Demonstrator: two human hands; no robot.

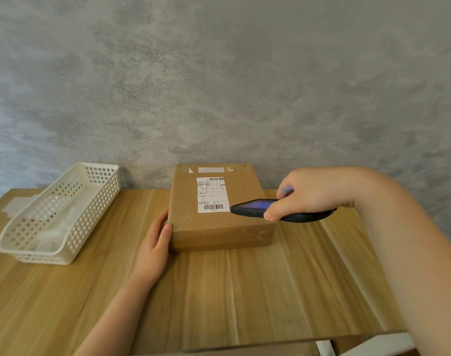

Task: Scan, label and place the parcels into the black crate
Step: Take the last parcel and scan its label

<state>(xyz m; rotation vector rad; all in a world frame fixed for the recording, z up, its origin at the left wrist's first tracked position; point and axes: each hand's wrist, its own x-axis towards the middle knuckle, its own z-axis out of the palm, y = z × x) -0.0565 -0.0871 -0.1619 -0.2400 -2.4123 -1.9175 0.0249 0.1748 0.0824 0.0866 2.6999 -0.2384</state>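
Parcel (pixel 220 214): one brown cardboard box, flat on the wooden surface (pixel 245 291) toward its far edge, close to the grey mottled wall (pixel 219 73); clear tape over its seams and a strip of white tape near the far edge of the top. Shipping label (pixel 212 194): white, stuck on the top face, barcodes at its far and near ends, print too small to read. Scanner (pixel 278 210): dark handheld unit with a lit blue screen, held level just above the parcel's right side, its front end pointing at the label's near barcode and just beside it. Right hand (pixel 314 194): the grip grasps the scanner from above, thumb along its near side, fingers curled over the top. Left hand (pixel 156 242): rests against the parcel's near left corner, thumb tip on the top edge, fingers round the left side, largely hidden; the grip steadies the box. White basket (pixel 11 232): perforated plastic, on the surface well left of the parcel, angled, holding white sheets or bags whose kind is unclear. A white patch lies on the surface behind the basket.
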